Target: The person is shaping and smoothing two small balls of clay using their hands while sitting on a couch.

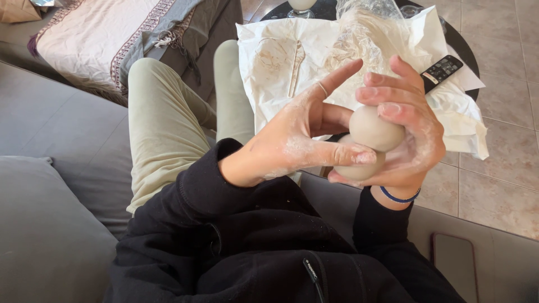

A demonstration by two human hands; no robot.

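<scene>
Clay balls (371,137), two smooth grey rounds stacked, sit gripped in the dusty right hand (412,137); the powdery left hand (297,137) presses them, fingers half open.

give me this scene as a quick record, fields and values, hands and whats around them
setting: person seated on a grey sofa, tiled floor
left hand: dusted white, thumb pressed on the clay
right hand: cups two stacked balls of grey clay
wrist: blue band
table: dark, round, under crumpled white paper
on the paper: black remote, clear plastic bag
sofa, right: dark phone
</scene>
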